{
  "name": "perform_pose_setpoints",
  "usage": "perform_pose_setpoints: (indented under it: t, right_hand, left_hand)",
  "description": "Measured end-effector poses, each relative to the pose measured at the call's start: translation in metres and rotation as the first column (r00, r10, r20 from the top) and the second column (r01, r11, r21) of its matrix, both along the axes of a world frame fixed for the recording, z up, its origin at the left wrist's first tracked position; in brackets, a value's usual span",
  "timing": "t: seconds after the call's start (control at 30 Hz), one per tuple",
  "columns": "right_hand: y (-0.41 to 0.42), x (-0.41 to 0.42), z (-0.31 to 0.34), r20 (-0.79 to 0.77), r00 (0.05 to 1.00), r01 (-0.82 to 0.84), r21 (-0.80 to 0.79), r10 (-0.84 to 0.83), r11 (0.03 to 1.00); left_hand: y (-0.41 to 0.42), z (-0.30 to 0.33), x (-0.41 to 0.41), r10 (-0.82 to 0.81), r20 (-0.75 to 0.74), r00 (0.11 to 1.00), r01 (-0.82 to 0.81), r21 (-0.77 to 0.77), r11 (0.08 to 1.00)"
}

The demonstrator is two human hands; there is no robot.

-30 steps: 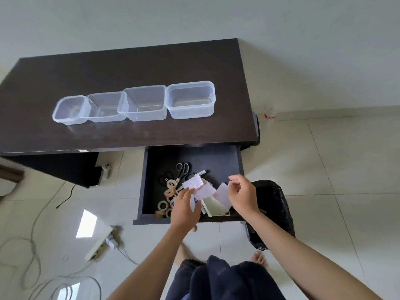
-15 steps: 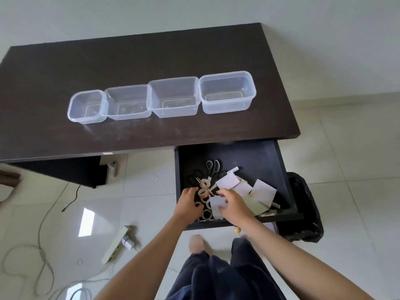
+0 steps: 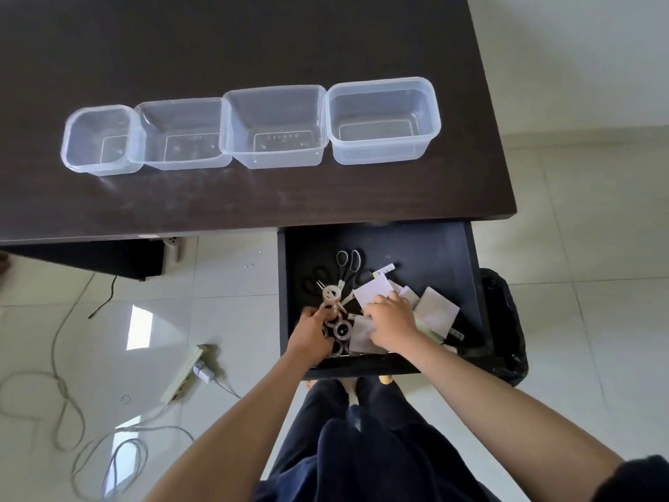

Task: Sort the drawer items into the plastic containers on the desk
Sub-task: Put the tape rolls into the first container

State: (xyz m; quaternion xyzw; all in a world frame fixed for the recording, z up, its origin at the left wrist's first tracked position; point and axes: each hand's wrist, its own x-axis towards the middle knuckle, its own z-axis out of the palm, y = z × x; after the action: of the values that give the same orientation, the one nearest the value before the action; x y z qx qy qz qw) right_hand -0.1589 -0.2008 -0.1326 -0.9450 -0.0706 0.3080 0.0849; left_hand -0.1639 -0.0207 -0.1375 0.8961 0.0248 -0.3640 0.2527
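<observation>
Several clear plastic containers [image 3: 383, 121] stand in a row on the dark desk [image 3: 253, 38], all holding nothing. Below the desk's right end the black drawer [image 3: 434, 248] is pulled out. Inside lie scissors [image 3: 348, 260], tape rolls [image 3: 343, 329], paper notes [image 3: 374, 291] and a white marker [image 3: 384, 269]. My left hand [image 3: 311, 336] is in the drawer's front left, its fingers curled round a tape roll. My right hand [image 3: 392, 320] lies on the paper notes at the front middle, fingers bent over them; whether it holds one I cannot tell.
A black bin bag [image 3: 506, 320] stands right of the drawer. On the tiled floor to the left lie a power strip [image 3: 184, 371] and loose cables [image 3: 65, 393]. My legs in dark trousers [image 3: 362, 429] are under the drawer front.
Both hands have gone down from above the drawer into it. The left hand has moved left from the notes onto the tape rolls. The view has shifted closer to the desk.
</observation>
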Motion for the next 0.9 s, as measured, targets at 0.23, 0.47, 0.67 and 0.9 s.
perform_pose_setpoints:
  t: [0.23, 0.47, 0.67, 0.9]
  right_hand:
    - [-0.045, 0.015, 0.007, 0.090, 0.956, 0.276, 0.033, -0.278, 0.961]
    - [-0.013, 0.010, 0.006, 0.117, 0.975, 0.134, 0.362, -0.187, 0.923]
    - [0.018, 0.001, -0.013, -0.096, 0.980, 0.200, 0.396, -0.176, 0.896]
    - [0.026, -0.008, -0.031, -0.110, 0.976, 0.218, 0.368, -0.190, 0.904]
  left_hand:
    - [-0.004, -0.003, 0.002, 0.134, 0.063, 0.989, -0.133, -0.023, 0.991]
    - [-0.008, -0.003, 0.007, 0.246, 0.245, 0.938, -0.226, -0.108, 0.968]
    - [-0.006, -0.007, 0.024, 0.018, 0.154, 0.988, -0.011, -0.042, 0.999]
    - [-0.003, -0.010, 0.041, -0.034, 0.048, 0.998, 0.035, -0.005, 0.999]
